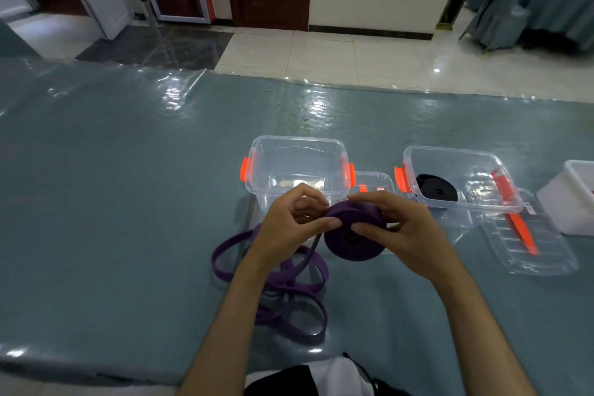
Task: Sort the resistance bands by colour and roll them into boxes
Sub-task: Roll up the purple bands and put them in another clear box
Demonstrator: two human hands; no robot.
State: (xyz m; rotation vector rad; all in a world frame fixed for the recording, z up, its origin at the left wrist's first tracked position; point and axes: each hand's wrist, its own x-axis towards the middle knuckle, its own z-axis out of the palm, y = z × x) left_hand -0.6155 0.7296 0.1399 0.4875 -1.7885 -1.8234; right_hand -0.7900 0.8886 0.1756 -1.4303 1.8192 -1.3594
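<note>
both hands, left hand (289,222) and right hand (408,228), grip a tightly wound purple rubber band roll (353,235) above the blue-grey surface (128,202), its loose purple tail (289,292) lying below.

purple band roll (353,236), black band roll (436,192), clear boxes (297,167) with orange clips (245,169), teal tablecloth (128,202)

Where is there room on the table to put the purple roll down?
Bare table lies left of the empty clear box and loose purple band. It is crowded right: black-roll box, lid, white box.
</note>
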